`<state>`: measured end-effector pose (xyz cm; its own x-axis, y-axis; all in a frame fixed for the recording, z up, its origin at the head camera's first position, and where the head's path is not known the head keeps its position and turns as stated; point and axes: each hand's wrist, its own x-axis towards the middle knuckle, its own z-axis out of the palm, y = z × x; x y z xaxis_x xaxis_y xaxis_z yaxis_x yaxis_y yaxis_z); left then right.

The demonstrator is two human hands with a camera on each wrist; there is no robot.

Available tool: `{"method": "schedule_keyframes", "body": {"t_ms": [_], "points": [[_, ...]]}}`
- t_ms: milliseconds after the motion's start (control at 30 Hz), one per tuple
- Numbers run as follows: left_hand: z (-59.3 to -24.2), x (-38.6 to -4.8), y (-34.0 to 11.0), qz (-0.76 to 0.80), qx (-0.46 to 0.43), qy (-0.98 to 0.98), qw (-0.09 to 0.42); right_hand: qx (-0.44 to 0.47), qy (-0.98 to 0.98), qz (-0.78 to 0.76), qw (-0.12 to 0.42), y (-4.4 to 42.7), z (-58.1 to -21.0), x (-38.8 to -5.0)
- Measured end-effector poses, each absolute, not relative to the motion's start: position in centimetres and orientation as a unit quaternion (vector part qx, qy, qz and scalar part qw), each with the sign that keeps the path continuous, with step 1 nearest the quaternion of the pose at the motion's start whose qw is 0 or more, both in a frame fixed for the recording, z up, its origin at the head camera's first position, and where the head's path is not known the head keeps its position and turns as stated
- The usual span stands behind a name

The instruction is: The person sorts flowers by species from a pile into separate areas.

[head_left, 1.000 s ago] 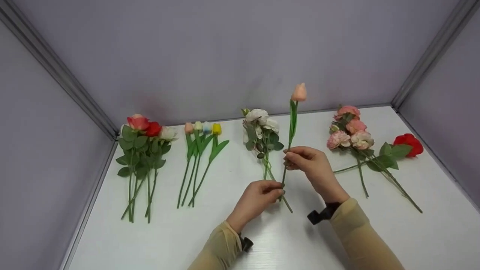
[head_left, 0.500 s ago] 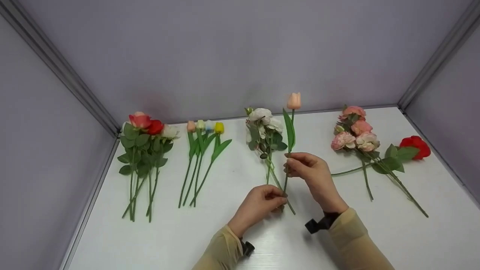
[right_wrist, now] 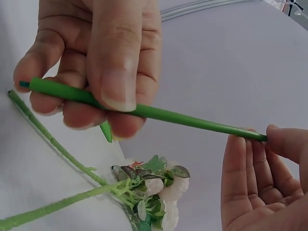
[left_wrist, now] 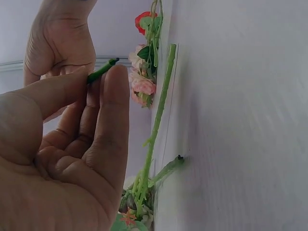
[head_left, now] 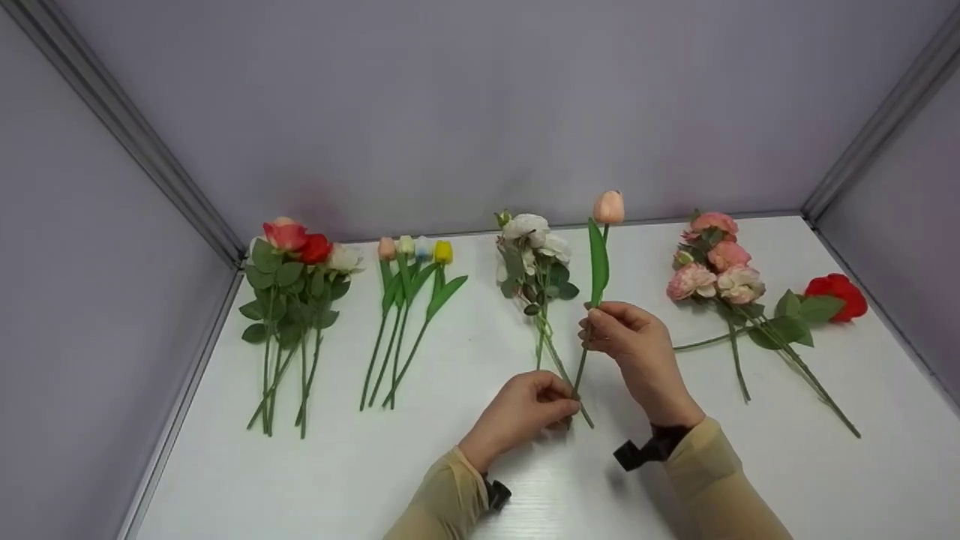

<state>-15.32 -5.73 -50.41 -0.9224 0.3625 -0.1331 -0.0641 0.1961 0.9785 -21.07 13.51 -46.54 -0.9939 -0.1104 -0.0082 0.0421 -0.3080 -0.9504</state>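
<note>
A pale pink tulip point(head_left: 609, 207) is held nearly upright, leaning slightly right, in the head view. My right hand point(head_left: 637, 349) pinches its stem just below the long green leaf point(head_left: 598, 262). Lower down, my left hand point(head_left: 525, 409) pinches the same stem close to its bottom end. That cut end point(left_wrist: 110, 63) pokes out past the thumb and finger in the left wrist view. In the right wrist view the green stem point(right_wrist: 187, 121) runs between both hands. White flowers point(head_left: 529, 225) lie just behind, their stems passing near the left hand.
On the white table point(head_left: 300, 487), red, pink and white roses point(head_left: 285, 236) lie at far left. Several tulips point(head_left: 442, 252) lie beside them. Pink peony-like flowers point(head_left: 727, 256) and a red flower point(head_left: 836, 298) lie at right. Grey panels point(head_left: 480, 97) enclose the back and sides.
The tulip's head has come down a little, and its leaf has turned from narrow to broad, left of the stem. Both hands have lowered slightly and keep hold of the stem.
</note>
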Motion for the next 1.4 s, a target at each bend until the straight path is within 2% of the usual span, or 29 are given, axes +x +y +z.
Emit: {"method": "schedule_keyframes", "body": {"t_ms": [267,1033,1233,1400], "points": [[-50.3,-15.3,-5.7,0.632,0.105,0.747,0.178,-0.032,0.597,-0.801,0.042,13.7,-46.2,-21.0],[-50.1,-15.1,-5.6,0.652,0.078,0.748,0.099,-0.028,0.607,-0.793,0.035,13.6,-47.1,-21.4],[-50.0,-15.1,-8.0,0.633,0.049,0.765,0.106,-0.068,0.673,-0.735,0.048,12.0,-48.2,-21.5],[-49.8,-15.2,-12.9,0.595,0.015,0.797,0.101,-0.171,0.82,-0.545,0.045,9.8,-48.5,-21.6]]}}
